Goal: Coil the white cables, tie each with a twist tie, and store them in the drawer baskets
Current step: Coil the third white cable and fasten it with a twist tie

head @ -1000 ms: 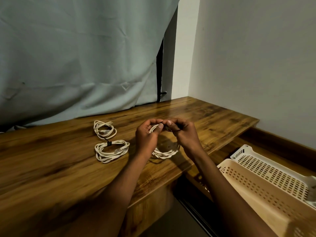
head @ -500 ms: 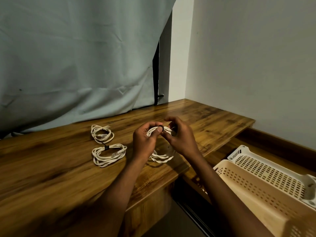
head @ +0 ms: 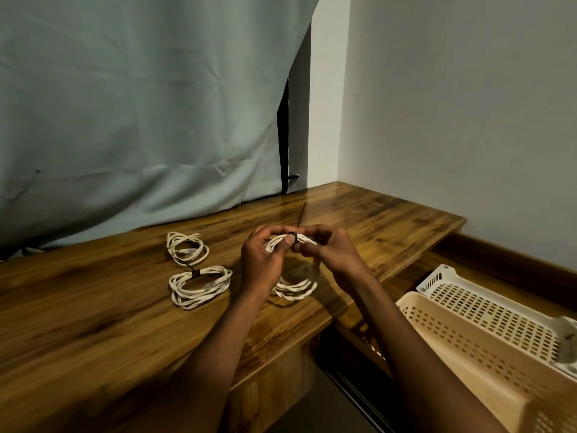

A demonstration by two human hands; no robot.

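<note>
a: what stands behind the wooden desk (head: 93, 323)?

b: a pale grey-green curtain (head: 140, 104), creased, hanging down to the desk's back edge. at the curtain's right edge there is a dark narrow gap (head: 283, 145), and beyond that a strip of white wall (head: 324, 120).

a: and to the right of the desk?

b: a plain grey-white wall (head: 468, 104) meeting the white strip in a corner right above the desk's far end. a dark wooden skirting board (head: 515, 260) runs along its foot, lower than the desk top.

a: how is the light?

b: dim and soft; the desk's grain is glossy, brown with darker streaks.
</note>
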